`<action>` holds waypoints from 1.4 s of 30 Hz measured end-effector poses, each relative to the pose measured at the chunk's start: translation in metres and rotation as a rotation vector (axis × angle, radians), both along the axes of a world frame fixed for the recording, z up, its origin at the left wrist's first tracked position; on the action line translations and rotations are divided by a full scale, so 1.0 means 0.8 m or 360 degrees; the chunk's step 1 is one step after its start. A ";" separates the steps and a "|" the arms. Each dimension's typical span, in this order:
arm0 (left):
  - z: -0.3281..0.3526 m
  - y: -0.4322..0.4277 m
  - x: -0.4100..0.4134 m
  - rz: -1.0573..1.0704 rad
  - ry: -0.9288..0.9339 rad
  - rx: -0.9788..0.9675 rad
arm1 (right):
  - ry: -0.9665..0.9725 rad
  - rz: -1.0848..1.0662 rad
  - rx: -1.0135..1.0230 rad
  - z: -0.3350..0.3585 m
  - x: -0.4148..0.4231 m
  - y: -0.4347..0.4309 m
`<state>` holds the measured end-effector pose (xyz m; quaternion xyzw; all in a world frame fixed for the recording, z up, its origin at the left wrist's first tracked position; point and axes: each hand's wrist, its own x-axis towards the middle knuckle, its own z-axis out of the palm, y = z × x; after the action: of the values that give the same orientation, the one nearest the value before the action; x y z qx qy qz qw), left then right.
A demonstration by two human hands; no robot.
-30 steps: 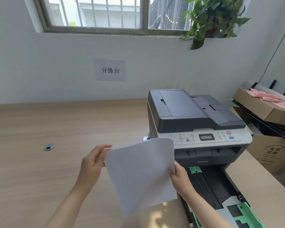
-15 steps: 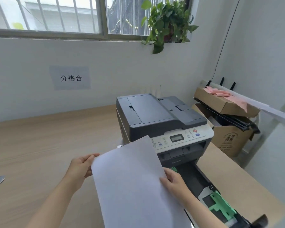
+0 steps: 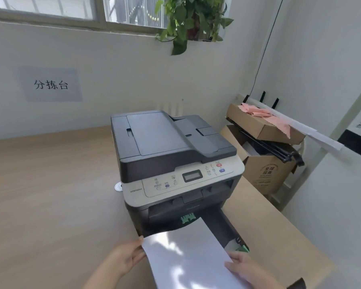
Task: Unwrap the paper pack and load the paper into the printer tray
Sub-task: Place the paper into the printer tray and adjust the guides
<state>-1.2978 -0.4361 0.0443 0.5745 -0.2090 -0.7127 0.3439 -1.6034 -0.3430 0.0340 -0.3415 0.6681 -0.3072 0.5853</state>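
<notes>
A white stack of paper lies low over the pulled-out black printer tray, its far edge near the printer's front opening. My left hand grips the paper's left edge. My right hand holds the right edge from above. The grey and beige printer stands on the wooden desk. A green paper guide shows just beyond the paper's far edge, and another green part sits at the tray's right. No wrapper is in view.
Cardboard boxes with pink cloth and black rods stand right of the desk. A round cable grommet sits left of the printer. A potted plant hangs on the window sill above. A labelled sign is on the wall.
The paper has dropped from upright in front of the printer to nearly flat over the open tray. Both hands moved down and right with it; the camera turned right.
</notes>
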 end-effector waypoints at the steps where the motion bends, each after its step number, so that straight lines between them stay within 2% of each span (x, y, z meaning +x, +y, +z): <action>1: -0.004 0.001 -0.013 0.0019 -0.0008 0.0036 | 0.0024 -0.0005 0.0013 -0.007 -0.013 -0.005; 8: -0.019 -0.001 -0.095 0.0372 -0.0044 0.0111 | 0.0237 0.0077 -0.0110 -0.057 -0.089 -0.058; 11: -0.020 0.002 -0.118 0.0393 -0.0196 0.0096 | 0.0168 -0.0096 -0.0095 -0.068 -0.099 -0.077; 15: -0.032 0.009 -0.129 0.0396 -0.0424 0.0102 | 0.0289 -0.0089 -0.0126 -0.066 -0.091 -0.088; 26: -0.047 0.038 -0.148 -0.0139 -0.0954 -0.0096 | 0.0443 0.0093 -0.0299 -0.067 -0.082 -0.110; 34: -0.052 0.048 -0.147 -0.0481 -0.1301 -0.0274 | 0.0623 0.0313 -0.0257 -0.081 -0.064 -0.106; 38: -0.054 0.050 -0.146 -0.0799 -0.1660 -0.0394 | 0.0701 0.0429 -0.0199 -0.086 -0.058 -0.108; 40: -0.063 0.051 -0.146 -0.0860 -0.1753 -0.0542 | 0.0802 0.0548 -0.0193 -0.088 -0.056 -0.107; 42: -0.073 0.051 -0.150 -0.0902 -0.1788 -0.0701 | 0.1069 0.0729 -0.0147 -0.087 -0.052 -0.108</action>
<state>-1.4176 -0.3955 -0.0137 0.6977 -0.6401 -0.3085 0.0915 -1.6450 -0.4291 -0.0353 -0.5887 0.7143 -0.0700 0.3718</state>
